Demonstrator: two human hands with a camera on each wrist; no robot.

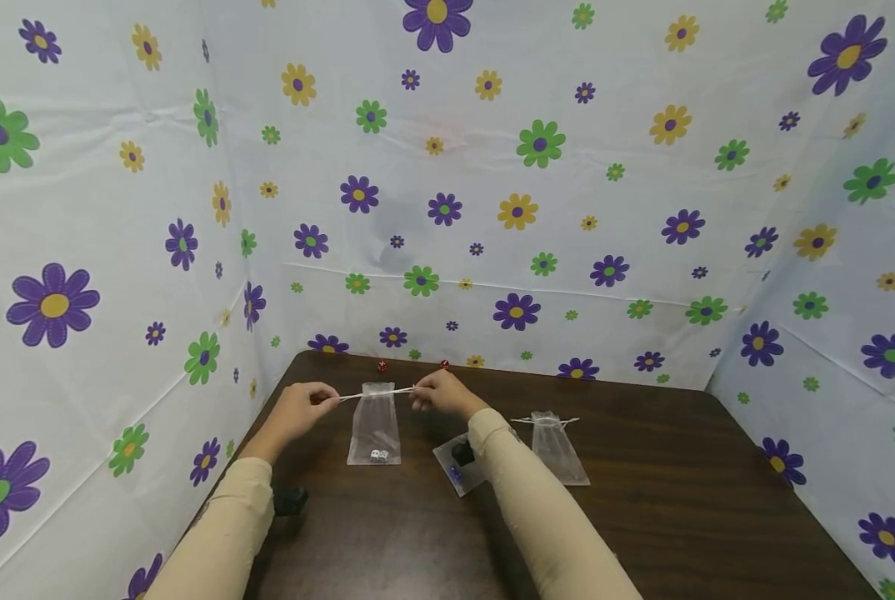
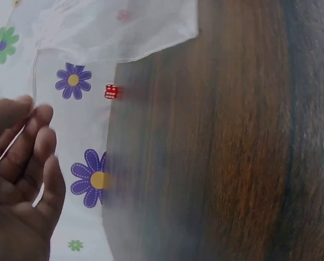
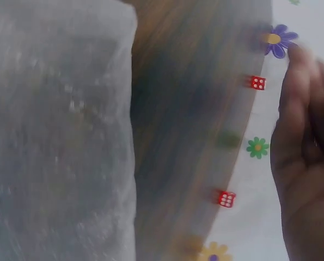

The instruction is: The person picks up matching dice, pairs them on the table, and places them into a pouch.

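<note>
Brown table; sheer pouch, white dice inside; left fingers, right fingers pinching drawstrings.

You have a sheer white bag before you, mouth end away from you, its drawstring stretched taut sideways; two white dice sit together inside at the bottom
</note>
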